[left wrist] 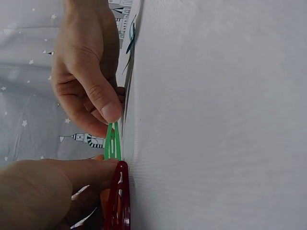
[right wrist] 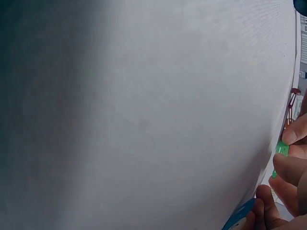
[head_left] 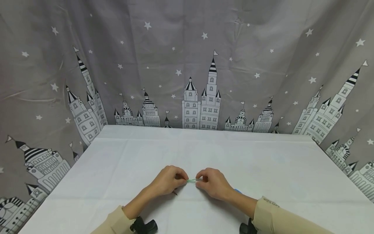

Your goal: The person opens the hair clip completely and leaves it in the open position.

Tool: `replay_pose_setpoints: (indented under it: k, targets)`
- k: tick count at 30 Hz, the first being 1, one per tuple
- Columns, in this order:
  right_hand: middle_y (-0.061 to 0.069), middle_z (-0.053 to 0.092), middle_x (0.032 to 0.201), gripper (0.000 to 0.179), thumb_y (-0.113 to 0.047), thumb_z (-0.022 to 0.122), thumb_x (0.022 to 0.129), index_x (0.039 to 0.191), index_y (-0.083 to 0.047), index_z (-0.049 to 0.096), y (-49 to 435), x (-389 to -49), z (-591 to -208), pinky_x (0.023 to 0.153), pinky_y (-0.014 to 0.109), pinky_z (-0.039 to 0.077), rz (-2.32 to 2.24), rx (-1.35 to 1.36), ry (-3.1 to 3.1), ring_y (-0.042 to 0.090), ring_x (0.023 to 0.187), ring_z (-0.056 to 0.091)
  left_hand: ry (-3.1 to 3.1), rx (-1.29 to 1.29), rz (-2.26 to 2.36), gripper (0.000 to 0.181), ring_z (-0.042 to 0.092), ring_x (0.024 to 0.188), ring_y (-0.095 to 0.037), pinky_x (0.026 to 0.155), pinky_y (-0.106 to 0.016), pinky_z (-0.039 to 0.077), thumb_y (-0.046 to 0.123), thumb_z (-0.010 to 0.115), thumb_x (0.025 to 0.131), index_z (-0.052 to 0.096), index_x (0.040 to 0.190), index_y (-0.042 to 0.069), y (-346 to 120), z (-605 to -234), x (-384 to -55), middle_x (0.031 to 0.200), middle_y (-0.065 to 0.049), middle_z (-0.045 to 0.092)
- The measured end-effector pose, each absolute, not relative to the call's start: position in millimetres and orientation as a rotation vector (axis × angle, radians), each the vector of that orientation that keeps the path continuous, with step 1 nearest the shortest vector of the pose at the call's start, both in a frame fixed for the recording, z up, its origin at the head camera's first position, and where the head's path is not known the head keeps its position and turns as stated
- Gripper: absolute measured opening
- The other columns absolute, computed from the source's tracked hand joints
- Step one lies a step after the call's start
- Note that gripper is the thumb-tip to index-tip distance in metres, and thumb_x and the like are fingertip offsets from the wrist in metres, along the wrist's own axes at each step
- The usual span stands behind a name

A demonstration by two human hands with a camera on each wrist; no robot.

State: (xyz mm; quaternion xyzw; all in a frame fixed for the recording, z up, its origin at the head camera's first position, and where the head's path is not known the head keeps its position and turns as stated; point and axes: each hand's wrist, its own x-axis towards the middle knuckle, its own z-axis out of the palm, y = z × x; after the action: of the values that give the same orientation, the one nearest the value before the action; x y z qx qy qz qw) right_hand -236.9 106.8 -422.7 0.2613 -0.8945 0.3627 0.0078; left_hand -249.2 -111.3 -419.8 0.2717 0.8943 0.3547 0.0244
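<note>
A green snap hair clip (left wrist: 113,143) is stretched between the two hands just above the white table. My left hand (head_left: 168,179) pinches one end of it between thumb and fingertips. At the other end, my right hand (head_left: 214,183) pinches it the same way. Close by the left hand is a dark red hair clip (left wrist: 123,196), with an orange piece (left wrist: 104,199) partly hidden behind it. Whether the left hand touches these I cannot tell. Beside the right hand is a blue clip-like piece (right wrist: 241,214), mostly covered by that hand in the head view.
The white-covered table (head_left: 263,162) spreads around both hands. A grey curtain (head_left: 175,42) printed with castles and stars hangs behind it and at its sides. Black devices (head_left: 144,226) sit at both wrists, below the beige sleeves (head_left: 283,217).
</note>
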Motion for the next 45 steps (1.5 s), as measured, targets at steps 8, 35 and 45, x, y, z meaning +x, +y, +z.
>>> replay_pose_setpoints:
  k: [8,35,45]
  targets:
    - [-0.005,0.052,0.072,0.015,-0.006,0.074,0.083,0.098,-0.002,0.074,105.3,-237.8,-423.1,0.060,0.028,0.040,1.091,0.809,-2.817,0.011,0.065,0.045,2.776,0.839,1.086,0.006,0.054,0.069,-0.008,0.065,-0.028,0.046,0.005,0.072,0.088,0.075,0.087,0.011,-110.1,-419.9,-249.0,0.081,0.009,0.067]
    - [-0.004,0.050,0.072,0.019,-0.006,0.075,0.082,0.100,0.001,0.071,103.9,-236.4,-423.2,0.062,0.028,0.040,1.054,0.792,-2.848,0.013,0.067,0.045,2.755,0.815,1.113,0.006,0.057,0.073,-0.006,0.070,-0.027,0.047,0.004,0.073,0.086,0.074,0.090,0.008,-110.2,-420.1,-248.4,0.081,0.009,0.067]
    - [-0.004,0.050,0.072,0.019,-0.007,0.075,0.083,0.100,0.000,0.071,104.9,-236.7,-423.5,0.062,0.028,0.040,1.039,0.797,-2.855,0.013,0.068,0.045,2.751,0.816,1.130,0.006,0.057,0.073,-0.009,0.068,-0.027,0.046,0.003,0.073,0.085,0.074,0.089,0.008,-109.8,-420.5,-247.9,0.080,0.007,0.066]
